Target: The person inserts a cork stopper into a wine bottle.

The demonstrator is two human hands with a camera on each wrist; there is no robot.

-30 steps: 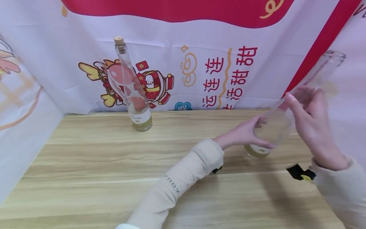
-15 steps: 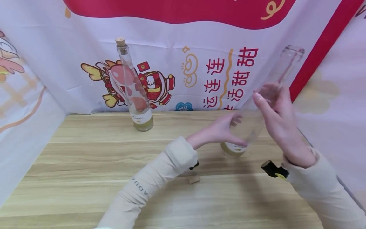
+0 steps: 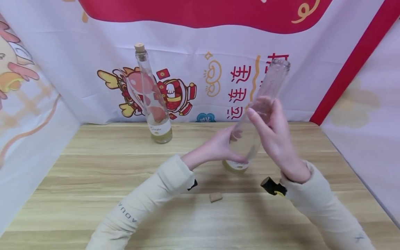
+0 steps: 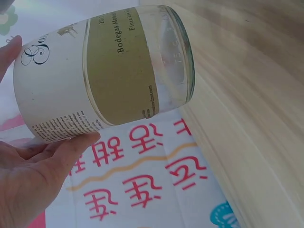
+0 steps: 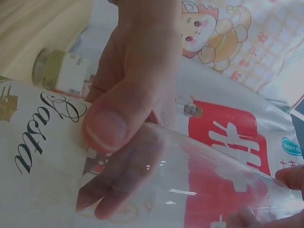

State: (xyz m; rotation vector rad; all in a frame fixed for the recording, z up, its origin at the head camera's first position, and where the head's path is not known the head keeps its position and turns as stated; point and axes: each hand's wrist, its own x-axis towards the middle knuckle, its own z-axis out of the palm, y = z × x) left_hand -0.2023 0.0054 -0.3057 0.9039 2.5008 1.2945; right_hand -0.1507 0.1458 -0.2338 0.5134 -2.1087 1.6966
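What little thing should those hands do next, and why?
Probably the right hand should let go of the held bottle and pick up the cork-like piece lying on the table, while the left hand steadies it: its mouth is unstoppered, whereas the standing bottle has a cork in its neck.

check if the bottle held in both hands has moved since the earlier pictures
Yes, the held bottle has moved left in the head view, closer to the corked bottle, which has stayed put on the table.
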